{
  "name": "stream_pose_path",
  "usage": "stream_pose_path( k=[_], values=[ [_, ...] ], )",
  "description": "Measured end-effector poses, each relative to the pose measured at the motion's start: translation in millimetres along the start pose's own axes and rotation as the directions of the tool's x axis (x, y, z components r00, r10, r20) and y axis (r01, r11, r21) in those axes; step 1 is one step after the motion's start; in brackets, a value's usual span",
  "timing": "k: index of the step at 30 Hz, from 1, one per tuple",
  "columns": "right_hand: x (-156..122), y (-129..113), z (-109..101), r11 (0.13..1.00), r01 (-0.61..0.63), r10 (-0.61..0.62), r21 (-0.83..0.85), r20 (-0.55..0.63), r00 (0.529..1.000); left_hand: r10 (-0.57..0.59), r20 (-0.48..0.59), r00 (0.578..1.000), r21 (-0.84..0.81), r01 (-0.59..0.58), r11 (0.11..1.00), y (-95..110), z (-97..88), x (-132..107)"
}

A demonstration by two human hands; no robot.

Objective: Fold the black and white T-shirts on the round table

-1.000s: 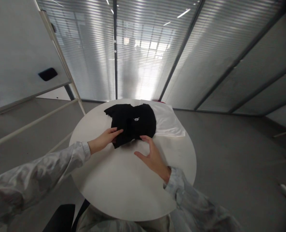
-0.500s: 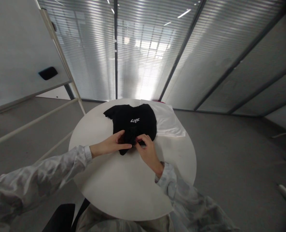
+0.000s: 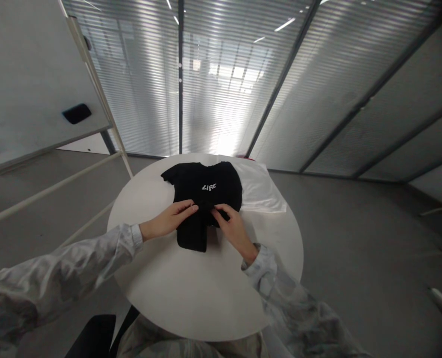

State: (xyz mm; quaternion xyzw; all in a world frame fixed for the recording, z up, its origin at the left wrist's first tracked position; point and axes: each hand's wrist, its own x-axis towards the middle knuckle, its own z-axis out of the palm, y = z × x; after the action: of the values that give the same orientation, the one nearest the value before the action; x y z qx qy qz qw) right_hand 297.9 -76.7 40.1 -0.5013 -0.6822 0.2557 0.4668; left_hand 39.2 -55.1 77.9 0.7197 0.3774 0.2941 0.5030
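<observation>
A black T-shirt with small white lettering lies partly folded at the far side of the round table. My left hand pinches the cloth near the shirt's front fold, thumb and fingers together. On the other side of that fold, my right hand pinches the same cloth between thumb and fingertips. Between and below the hands, a straight-edged black flap hangs toward me over the tabletop. Whether the flap is a sleeve or part of the body I cannot tell.
The white round table stands in front of me. A white folded cloth lies right of the shirt, partly under it. A whiteboard on a frame stands at the left, and glass panels with blinds rise behind the table.
Both hands have moved slightly up and away from me along the shirt. The bunched cloth between them has opened into a flat flap reaching toward me.
</observation>
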Motion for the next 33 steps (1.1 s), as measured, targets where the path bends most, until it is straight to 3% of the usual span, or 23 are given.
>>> stream_pose_path(
  k=[5, 8, 10, 12, 15, 17, 19, 21, 23, 26, 28, 30, 33],
  values=[
    [0.1, -4.6, -14.7, 1.000, -0.018, 0.020, 0.012, -0.136, 0.990, 0.058, -0.207, 0.977, 0.153, -0.026, 0.988, -6.7, -5.1, 1.4],
    [-0.1, -3.2, -19.9, 0.998, -0.043, 0.051, 0.048, -0.192, 0.980, 0.109, -0.250, 0.962, 0.287, -0.034, 0.957, -6.6, -6.8, -6.6],
    [-0.4, -1.8, -19.9, 0.995, -0.053, 0.068, 0.082, -0.192, 0.979, 0.176, -0.140, 0.974, 0.406, -0.106, 0.908, -6.6, -3.0, -14.9],
    [-0.8, -2.0, -18.3, 0.993, -0.055, 0.074, 0.104, -0.186, 0.980, 0.265, 0.088, 0.960, 0.520, -0.271, 0.810, -9.9, 4.4, -22.5],
    [-2.4, -4.1, -17.7, 0.993, -0.035, 0.055, 0.109, -0.182, 0.982, 0.362, 0.385, 0.849, 0.589, -0.528, 0.612, -22.5, 15.4, -28.9],
    [-4.6, -3.7, -21.4, 0.994, -0.012, 0.029, 0.110, -0.156, 0.987, 0.379, 0.469, 0.798, 0.599, -0.602, 0.528, -32.8, 17.5, -29.9],
    [-8.1, -0.3, -30.1, 0.994, 0.003, 0.008, 0.106, -0.101, 0.995, 0.377, 0.507, 0.775, 0.595, -0.631, 0.498, -39.9, 13.3, -29.9],
    [-12.3, 5.7, -44.6, 0.994, 0.003, 0.001, 0.113, -0.033, 0.999, 0.361, 0.532, 0.766, 0.545, -0.636, 0.546, -41.2, 2.6, -30.3],
    [-16.4, 12.3, -65.5, 0.989, -0.018, 0.013, 0.146, 0.035, 0.999, 0.314, 0.535, 0.785, 0.442, -0.576, 0.687, -37.7, -13.7, -31.4],
    [-21.7, 20.1, -108.9, 0.981, -0.097, 0.069, 0.167, 0.164, 0.984, 0.163, 0.520, 0.839, 0.258, -0.336, 0.906, -30.7, -45.1, -34.1],
    [-25.3, 24.4, -142.3, 0.978, -0.166, 0.130, 0.128, 0.249, 0.960, 0.054, 0.526, 0.849, 0.192, -0.180, 0.965, -28.7, -66.7, -36.7],
    [-30.4, 29.5, -173.1, 0.972, -0.228, 0.191, 0.049, 0.391, 0.900, -0.034, 0.540, 0.841, 0.193, -0.085, 0.978, -29.2, -84.4, -41.0],
    [-42.4, 38.5, -201.5, 0.966, -0.205, 0.259, -0.159, 0.624, 0.737, -0.121, 0.592, 0.797, 0.248, -0.037, 0.968, -31.4, -97.0, -51.6]
  ],
)
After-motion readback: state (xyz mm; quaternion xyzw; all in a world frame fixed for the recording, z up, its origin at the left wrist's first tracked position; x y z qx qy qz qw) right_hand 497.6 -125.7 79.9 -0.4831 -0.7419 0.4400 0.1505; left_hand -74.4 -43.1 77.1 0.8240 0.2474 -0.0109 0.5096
